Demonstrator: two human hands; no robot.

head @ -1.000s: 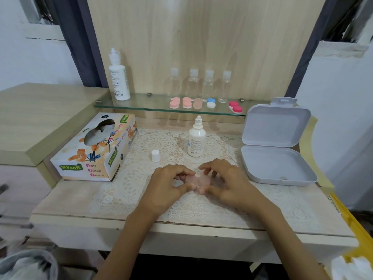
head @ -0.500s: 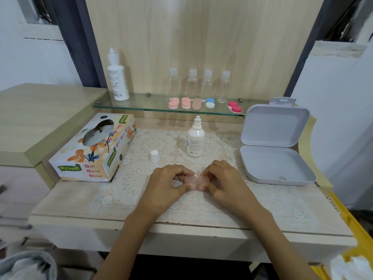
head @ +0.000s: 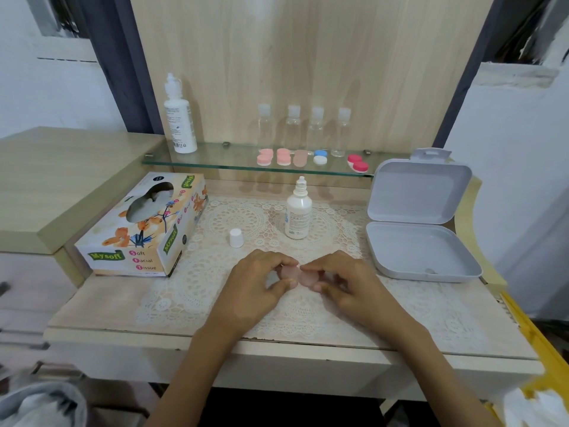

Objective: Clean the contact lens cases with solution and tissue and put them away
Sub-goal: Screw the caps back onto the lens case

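Pink and translucent, the two-lobed case (head: 296,274) is hovering over the lace mat (head: 191,288) near the table's (head: 92,306) front edge. The left hand (head: 261,286) and right hand (head: 349,286) are pinching its ends, barely shifting since a second ago. Behind them are standing an uncapped bottle (head: 298,217), its cap (head: 236,237), a tissue box (head: 144,226) and an open grey box (head: 421,245).

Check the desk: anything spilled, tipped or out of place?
No spill or tipping shows. The one loose end: the small solution bottle stands uncapped, its white cap apart on the lace mat to its left. The left hand and right hand hold the pink lens case; the grey box sits open.
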